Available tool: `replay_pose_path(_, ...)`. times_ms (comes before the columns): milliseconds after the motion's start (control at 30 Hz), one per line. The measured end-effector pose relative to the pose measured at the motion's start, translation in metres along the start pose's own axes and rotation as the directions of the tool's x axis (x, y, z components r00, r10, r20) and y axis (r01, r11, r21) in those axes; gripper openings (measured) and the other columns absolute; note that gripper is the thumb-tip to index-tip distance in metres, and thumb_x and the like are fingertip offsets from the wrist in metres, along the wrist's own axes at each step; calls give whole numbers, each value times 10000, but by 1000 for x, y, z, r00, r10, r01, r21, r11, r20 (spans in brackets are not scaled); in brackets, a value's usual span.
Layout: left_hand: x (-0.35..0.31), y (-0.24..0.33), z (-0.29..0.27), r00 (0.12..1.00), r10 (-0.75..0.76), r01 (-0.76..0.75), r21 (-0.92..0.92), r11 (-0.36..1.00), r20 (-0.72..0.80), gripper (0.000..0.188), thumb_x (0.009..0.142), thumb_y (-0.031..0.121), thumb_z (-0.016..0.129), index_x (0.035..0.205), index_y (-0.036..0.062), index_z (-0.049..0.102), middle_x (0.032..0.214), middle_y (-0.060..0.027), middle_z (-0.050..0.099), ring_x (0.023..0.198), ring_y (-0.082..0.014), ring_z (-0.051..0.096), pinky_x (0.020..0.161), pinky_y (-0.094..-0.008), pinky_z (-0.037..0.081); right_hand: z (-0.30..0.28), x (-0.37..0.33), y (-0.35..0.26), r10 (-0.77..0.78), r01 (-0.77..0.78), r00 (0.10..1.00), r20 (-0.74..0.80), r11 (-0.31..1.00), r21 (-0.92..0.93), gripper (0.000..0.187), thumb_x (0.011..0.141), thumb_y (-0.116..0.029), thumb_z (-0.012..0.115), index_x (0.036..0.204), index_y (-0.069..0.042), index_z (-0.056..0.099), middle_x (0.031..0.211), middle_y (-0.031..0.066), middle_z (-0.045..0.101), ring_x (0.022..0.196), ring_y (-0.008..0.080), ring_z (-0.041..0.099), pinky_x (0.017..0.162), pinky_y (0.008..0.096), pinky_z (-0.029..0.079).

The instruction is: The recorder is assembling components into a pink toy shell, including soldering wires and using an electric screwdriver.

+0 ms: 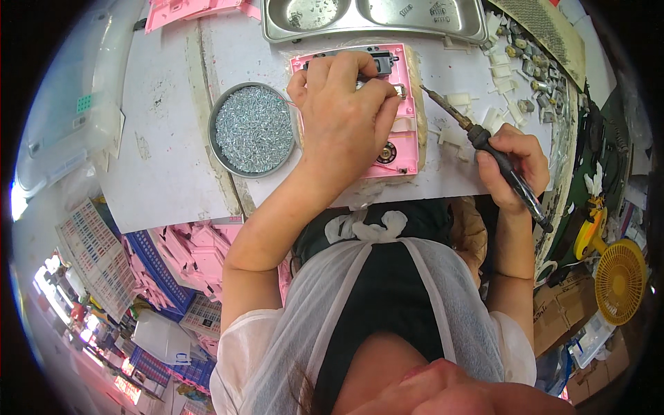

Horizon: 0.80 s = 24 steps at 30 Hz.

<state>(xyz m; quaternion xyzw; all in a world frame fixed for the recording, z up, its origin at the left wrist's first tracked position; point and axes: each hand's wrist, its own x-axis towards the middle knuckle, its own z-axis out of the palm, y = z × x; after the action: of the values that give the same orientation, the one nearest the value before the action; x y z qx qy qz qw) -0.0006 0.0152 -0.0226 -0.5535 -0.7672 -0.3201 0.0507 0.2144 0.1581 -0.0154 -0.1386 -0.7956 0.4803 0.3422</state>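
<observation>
Left hand (342, 114): bent over the top half of the pink case (411, 152), with curled fingers down by a black part (382, 63) near the far edge. With thumb and pointer finger close together by a small shiny bit (400, 90). Cannot tell if pinching anything, with the tips partly hidden.

Right hand (515, 166): wrapped snugly around the black handle of the soldering iron (478, 137), off to the right of the case.

Soldering iron: slanted, with the tip pointing up and left. Just beside the case's right edge in this view. Cannot tell how high above the table.

Pink case: lying on a tan pad (417, 69), partly under the left hand, near the table's front edge.

Round bowl (213, 135): full of tiny silver pieces, just left of the case, close to the left wrist.

Metal tray (377, 32): just past the far end of the case.

White plastic parts (453, 142): scattered right of the case, some under the iron.

Table (159, 166): white, with open room left of the bowl.
</observation>
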Motion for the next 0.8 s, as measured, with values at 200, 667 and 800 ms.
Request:
replay_pose_path(200, 6, 4, 7, 1000, -27, 27, 10, 1000, -2, 65, 750, 175, 738, 759, 124, 699, 978, -26, 557, 951, -256, 489, 840, -449, 289, 8, -1, 4, 14, -13, 1000, 26, 999, -48, 269, 766, -15, 808, 967, -21, 629, 701, 50, 618, 564, 104, 492, 513, 249, 361)
replay_pose_path(667, 10, 7, 6, 1000, -2, 1, 64, 998, 15, 102, 753, 183, 745, 818, 122, 696, 965, -35, 548, 937, -263, 494, 836, -450, 306, 13, 5, 8, -1, 5, 997, 74, 998, -66, 263, 755, -24, 808, 962, -34, 646, 693, 48, 607, 550, 121, 506, 502, 262, 376)
replay_pose_path(800, 10, 7, 5, 1000, 4, -7, 86, 996, 27, 114, 772, 194, 747, 840, 120, 692, 981, -41, 552, 943, -268, 503, 847, -455, 317, 10, 6, 11, -97, 114, 983, 154, 987, -112, 253, 784, 6, 769, 974, 11, 603, 691, 67, 554, 593, 149, 481, 532, 283, 336)
